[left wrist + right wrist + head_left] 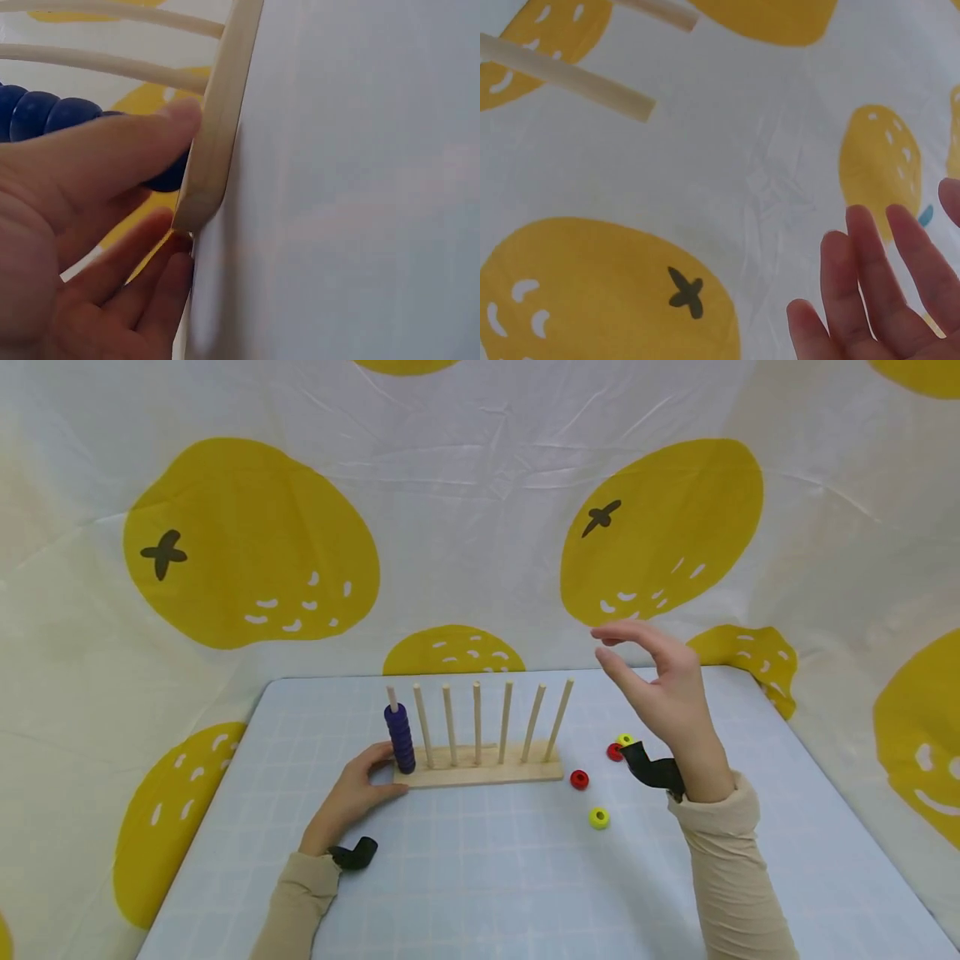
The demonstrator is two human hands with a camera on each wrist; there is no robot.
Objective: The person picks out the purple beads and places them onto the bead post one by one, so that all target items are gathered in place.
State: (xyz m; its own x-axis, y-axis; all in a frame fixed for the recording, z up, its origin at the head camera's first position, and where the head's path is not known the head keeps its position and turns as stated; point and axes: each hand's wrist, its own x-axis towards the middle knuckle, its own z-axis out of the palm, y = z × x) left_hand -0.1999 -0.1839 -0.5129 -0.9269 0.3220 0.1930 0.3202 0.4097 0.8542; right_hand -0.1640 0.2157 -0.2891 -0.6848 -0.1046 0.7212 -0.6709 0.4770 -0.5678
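Note:
A wooden peg rack (480,774) with a row of upright pegs stands on the table. Dark blue beads (400,739) are stacked on its leftmost peg, whose tip shows above them. At the rack's left end my left hand (360,785) grips the base. The left wrist view shows the thumb on the front of the base (217,135), beside the blue beads (56,112), with fingers behind its end. My right hand (667,693) is raised to the right of the rack, holding nothing. In the right wrist view its fingers (844,285) are spread, apart from two peg ends (607,94).
Right of the rack lie a red bead (579,779) and a yellow bead (598,817). Another red bead (615,752) and yellow bead (625,740) lie close together near the right wrist's black strap (654,772). A lemon-print cloth (480,527) hangs behind the table (465,877).

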